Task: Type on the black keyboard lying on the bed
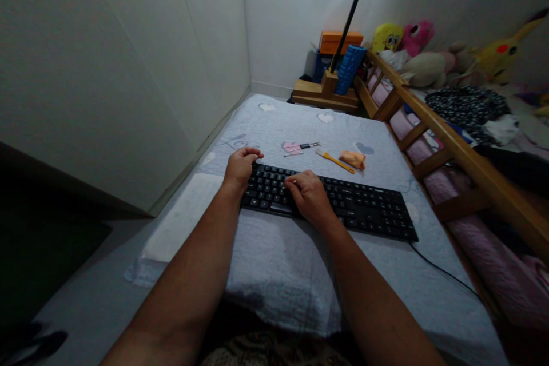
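Note:
A black keyboard lies at a slant on the cloth-covered table. My left hand is closed at its upper left corner, fingers curled over the edge. Over the keys left of the keyboard's middle, my right hand is closed in a pinch; a tiny pale tip shows at its fingertips, but the thing itself is too small to name. Beyond the keyboard lie tweezers, a thin white stick, a brush with a yellow handle and a crumpled orange cloth.
A pale patterned cloth covers the table. The keyboard's cable runs off to the lower right. Along the right stands a wooden bed rail with plush toys behind it. A wooden stand with a black pole is at the back; a white cabinet rises at left.

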Demonstrator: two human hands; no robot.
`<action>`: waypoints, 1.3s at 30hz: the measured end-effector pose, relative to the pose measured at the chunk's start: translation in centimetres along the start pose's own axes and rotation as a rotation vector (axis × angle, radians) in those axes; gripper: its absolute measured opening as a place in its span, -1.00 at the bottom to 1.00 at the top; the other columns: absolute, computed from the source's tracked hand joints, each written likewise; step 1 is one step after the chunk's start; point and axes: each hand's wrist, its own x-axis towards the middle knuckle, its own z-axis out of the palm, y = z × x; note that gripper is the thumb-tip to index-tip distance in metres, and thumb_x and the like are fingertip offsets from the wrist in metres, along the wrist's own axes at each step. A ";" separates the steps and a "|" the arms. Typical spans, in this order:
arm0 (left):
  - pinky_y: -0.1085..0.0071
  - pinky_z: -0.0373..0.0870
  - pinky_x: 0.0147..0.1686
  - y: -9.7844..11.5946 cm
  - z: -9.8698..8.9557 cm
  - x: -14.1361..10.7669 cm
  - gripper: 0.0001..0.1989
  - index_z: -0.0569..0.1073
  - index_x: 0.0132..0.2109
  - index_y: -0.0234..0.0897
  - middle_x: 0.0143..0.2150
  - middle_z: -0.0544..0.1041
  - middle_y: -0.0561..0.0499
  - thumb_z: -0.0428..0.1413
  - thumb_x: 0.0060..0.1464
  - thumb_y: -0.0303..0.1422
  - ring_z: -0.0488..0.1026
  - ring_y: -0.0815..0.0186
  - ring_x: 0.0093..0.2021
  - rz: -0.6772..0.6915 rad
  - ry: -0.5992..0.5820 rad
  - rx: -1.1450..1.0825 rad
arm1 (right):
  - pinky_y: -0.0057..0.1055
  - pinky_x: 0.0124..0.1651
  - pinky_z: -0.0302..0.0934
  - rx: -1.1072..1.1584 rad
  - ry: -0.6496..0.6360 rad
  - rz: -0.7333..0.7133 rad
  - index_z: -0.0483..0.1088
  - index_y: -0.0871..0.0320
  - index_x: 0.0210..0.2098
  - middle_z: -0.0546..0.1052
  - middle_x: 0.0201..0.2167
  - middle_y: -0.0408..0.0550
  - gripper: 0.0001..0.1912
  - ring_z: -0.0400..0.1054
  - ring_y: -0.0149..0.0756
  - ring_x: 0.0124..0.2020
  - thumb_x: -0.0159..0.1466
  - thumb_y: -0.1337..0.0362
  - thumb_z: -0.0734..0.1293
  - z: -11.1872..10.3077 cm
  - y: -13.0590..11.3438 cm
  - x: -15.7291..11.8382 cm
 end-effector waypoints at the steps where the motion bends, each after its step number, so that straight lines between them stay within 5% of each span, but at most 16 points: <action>1: 0.29 0.34 -0.04 0.0 0.0 0.0 -0.91 0.49 -0.40 -0.25 -0.37 0.58 -0.02 0.13 -0.17 -0.46 0.49 0.23 -0.23 -0.001 0.002 0.004 | -0.22 -0.02 0.23 0.003 -0.004 -0.001 0.55 0.12 -0.28 0.61 -0.30 0.01 -0.83 0.39 -0.15 -0.18 0.35 0.37 0.30 0.0 0.0 0.0; 39: 0.30 0.32 -0.06 -0.2 0.0 0.2 -0.91 0.48 -0.41 -0.25 -0.38 0.58 -0.01 0.13 -0.16 -0.47 0.47 0.24 -0.26 0.008 -0.004 -0.013 | -0.23 -0.01 0.18 0.015 -0.058 -0.054 0.54 0.17 -0.28 0.61 -0.30 0.00 -0.84 0.39 -0.16 -0.18 0.35 0.39 0.30 0.3 -0.7 0.0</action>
